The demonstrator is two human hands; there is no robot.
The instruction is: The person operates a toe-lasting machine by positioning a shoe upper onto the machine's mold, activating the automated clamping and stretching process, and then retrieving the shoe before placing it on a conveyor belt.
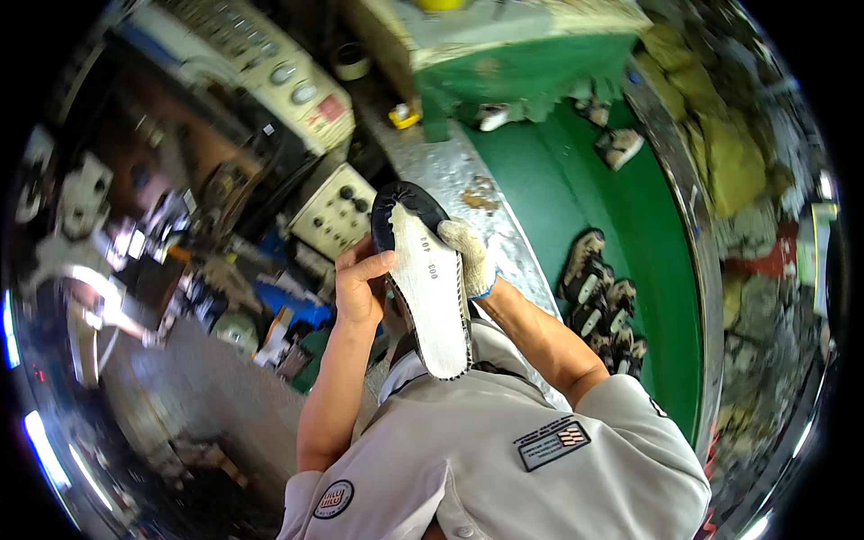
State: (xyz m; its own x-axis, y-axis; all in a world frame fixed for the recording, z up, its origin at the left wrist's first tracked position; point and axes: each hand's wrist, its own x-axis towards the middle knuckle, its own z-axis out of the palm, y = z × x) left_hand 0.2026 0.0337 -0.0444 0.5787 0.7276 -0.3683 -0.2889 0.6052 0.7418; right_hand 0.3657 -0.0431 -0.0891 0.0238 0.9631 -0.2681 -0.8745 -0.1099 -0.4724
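Note:
Between both hands I hold a shoe upper (430, 288), its underside turned up toward me. A white insole board covers most of that face, with stitching along its edge. Black material is gathered in puckers round the toe, which points away from me. My bare left hand (360, 281) grips the left side, thumb lying over the board near the toe. My right hand (468, 256), in a pale knit glove with a blue cuff, is closed on the right side below the toe. Its fingers behind the shoe upper are hidden.
A cream control panel (335, 211) with black knobs stands ahead to the left, below a larger dial panel (283, 81). On the right, a green tray-like surface (540, 198) bears several dark shoes (598, 297) and a lighter shoe (619, 147). Machinery (135, 243) fills the far left.

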